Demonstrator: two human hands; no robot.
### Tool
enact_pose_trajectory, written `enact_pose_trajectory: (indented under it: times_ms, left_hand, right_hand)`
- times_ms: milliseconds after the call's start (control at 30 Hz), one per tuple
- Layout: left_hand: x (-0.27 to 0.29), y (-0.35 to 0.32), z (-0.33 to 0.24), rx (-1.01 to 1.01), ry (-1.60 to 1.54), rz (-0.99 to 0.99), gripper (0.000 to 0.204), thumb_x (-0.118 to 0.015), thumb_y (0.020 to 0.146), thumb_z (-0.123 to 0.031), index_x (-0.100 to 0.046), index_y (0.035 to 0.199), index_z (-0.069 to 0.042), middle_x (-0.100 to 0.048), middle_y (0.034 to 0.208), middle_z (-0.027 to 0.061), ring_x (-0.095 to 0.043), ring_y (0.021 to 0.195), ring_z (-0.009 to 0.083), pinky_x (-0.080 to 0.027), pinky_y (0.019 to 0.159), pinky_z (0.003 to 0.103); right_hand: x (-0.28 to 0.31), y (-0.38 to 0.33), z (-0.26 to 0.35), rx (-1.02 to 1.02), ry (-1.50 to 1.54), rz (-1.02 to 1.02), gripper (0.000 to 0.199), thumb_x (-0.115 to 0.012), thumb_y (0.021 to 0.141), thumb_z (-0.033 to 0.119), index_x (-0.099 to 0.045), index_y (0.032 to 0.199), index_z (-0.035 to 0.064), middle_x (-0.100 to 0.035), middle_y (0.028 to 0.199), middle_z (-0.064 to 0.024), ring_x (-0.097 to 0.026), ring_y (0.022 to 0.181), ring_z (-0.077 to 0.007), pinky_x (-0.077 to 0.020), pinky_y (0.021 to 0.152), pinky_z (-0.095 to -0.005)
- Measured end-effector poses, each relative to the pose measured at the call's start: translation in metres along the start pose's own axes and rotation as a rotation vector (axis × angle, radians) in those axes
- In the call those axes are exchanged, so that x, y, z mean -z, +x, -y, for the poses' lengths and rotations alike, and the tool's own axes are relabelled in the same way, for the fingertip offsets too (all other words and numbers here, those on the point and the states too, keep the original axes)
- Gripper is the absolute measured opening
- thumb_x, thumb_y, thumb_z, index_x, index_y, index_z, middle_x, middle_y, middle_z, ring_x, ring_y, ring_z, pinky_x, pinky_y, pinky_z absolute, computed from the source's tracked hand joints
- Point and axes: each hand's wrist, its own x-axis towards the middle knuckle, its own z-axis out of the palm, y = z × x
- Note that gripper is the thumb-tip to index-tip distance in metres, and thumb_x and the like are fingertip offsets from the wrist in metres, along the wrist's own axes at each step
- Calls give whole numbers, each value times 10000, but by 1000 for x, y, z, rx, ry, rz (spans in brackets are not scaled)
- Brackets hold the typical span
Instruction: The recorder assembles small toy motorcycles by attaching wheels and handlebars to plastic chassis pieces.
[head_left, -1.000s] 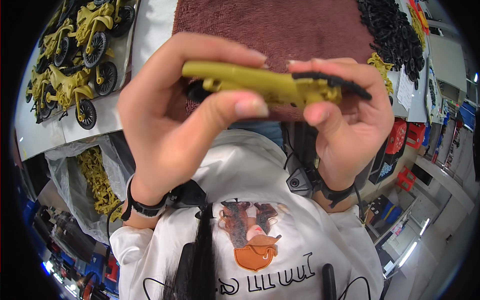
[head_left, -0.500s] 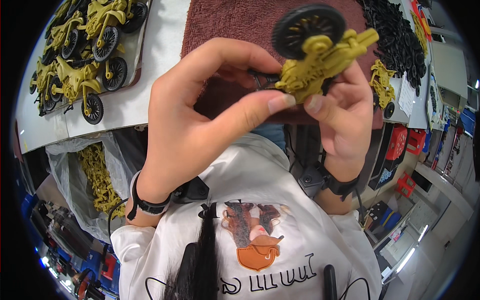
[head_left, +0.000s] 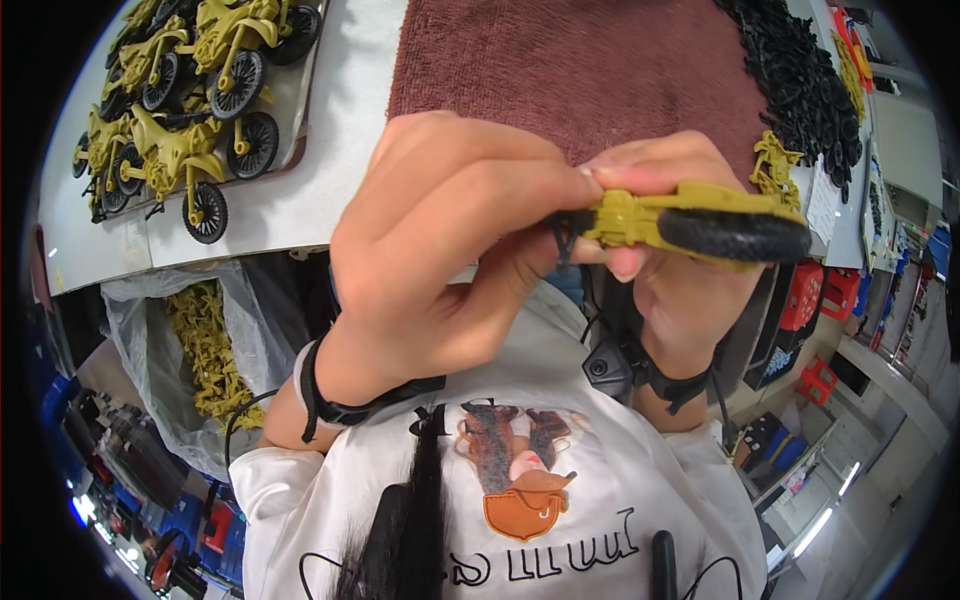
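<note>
Above the table's near edge I hold a yellow plastic toy motorcycle (head_left: pixel 646 212) on its side, its black spoked-type wheel (head_left: pixel 735 236) seen edge-on at the right end. My right hand (head_left: pixel 695 290) is closed around the yellow body, fingers behind it. My left hand (head_left: pixel 440 235) pinches a small black plastic part (head_left: pixel 568 238) at the toy's left end. The part touches the yellow body; how far it is seated is hidden by the fingers.
A brown-red towel (head_left: pixel 570 80) covers the table's middle. Several finished-looking toy motorcycles (head_left: pixel 165 155) stand at left, and black parts (head_left: pixel 800 80) heap at right near another yellow toy piece (head_left: pixel 775 165). Below the left edge, a plastic-lined container (head_left: pixel 140 330) holds yellow pieces (head_left: pixel 208 350).
The toy motorcycle has turned so its wheel swung from the top to the right and now shows edge-on. My left hand's fingers have come over the black part at the toy's left end.
</note>
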Motion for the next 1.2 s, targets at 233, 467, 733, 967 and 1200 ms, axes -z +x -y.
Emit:
enact_pose_trajectory:
  times_ms: [233, 467, 733, 967, 1200]
  left_hand:
    - [24, 15, -13, 627, -482, 291, 337, -702, 827, -68, -548, 1106, 43, -613, 1015, 106, -610, 931, 142, -503, 805, 281]
    - [48, 25, -16, 628, -484, 367, 334, -740, 814, -239, -572, 941, 20, -662, 890, 102, -651, 784, 170, -532, 684, 281]
    - [218, 26, 13, 306, -167, -663, 515, -687, 811, -22, -405, 1242, 8, -640, 1014, 168, -677, 898, 260, -588, 790, 366]
    - [317, 12, 69, 551, -27, -746, 511, -704, 803, -27, -372, 1184, 46, -595, 1065, 246, -663, 945, 325, -585, 843, 429]
    - [330, 4, 105, 1060, 638, -261, 711, -620, 776, -637, -668, 1128, -21, -657, 1023, 110, -583, 887, 180, -468, 804, 338]
  right_hand:
    - [-2, 1, 10, -177, 39, -47, 501, -872, 625, 122, -643, 1036, -47, -645, 988, -97, -635, 872, -171, -517, 754, -285]
    - [-27, 3, 19, -199, 189, -62, 1082, -888, 545, 273, -325, 1420, -25, -545, 1096, -87, -593, 970, -153, -507, 816, -262]
    - [6, 5, 14, -151, -59, -127, 987, -870, 612, 195, -329, 1413, -7, -542, 1038, -93, -580, 805, -138, -493, 751, -242]
    - [14, 4, 15, -174, -43, -179, 766, -778, 760, 125, -362, 1391, -1, -536, 1034, -92, -580, 803, -124, -483, 745, -228]
    - [16, -3, 17, -153, -119, -130, 599, -726, 792, 50, -455, 1322, -10, -538, 1036, -86, -574, 825, -122, -479, 773, -229]
